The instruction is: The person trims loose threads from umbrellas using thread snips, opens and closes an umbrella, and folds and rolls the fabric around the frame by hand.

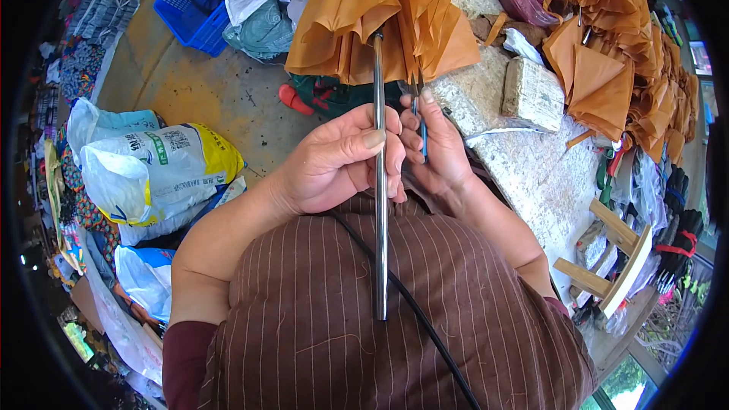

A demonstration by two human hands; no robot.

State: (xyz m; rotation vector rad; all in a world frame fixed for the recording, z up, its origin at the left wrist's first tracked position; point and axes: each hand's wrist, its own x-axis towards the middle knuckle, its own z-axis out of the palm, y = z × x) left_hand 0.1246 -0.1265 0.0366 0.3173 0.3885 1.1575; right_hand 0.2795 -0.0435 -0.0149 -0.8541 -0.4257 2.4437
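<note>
An umbrella with a loosely folded orange-brown canopy (342, 11) points away from me, its bare metal shaft (381, 250) running back toward my chest. My left hand (334, 159) is closed around the shaft below the canopy, thumb on top. Just right of it, my right hand (448, 148) grips a slim blue-handled tool (423, 129). The tool's dark narrow end reaches the canopy's lower edge; its exact tip is hidden among the folds, so its kind is unclear.
More orange-brown umbrellas (600, 76) lie at the right on the worn bench (531, 167), near a whitish block (534, 95). A wooden frame (607, 258) stands at the bench's right. Stuffed white sacks (152, 167) and a blue basket (190, 4) are at the left.
</note>
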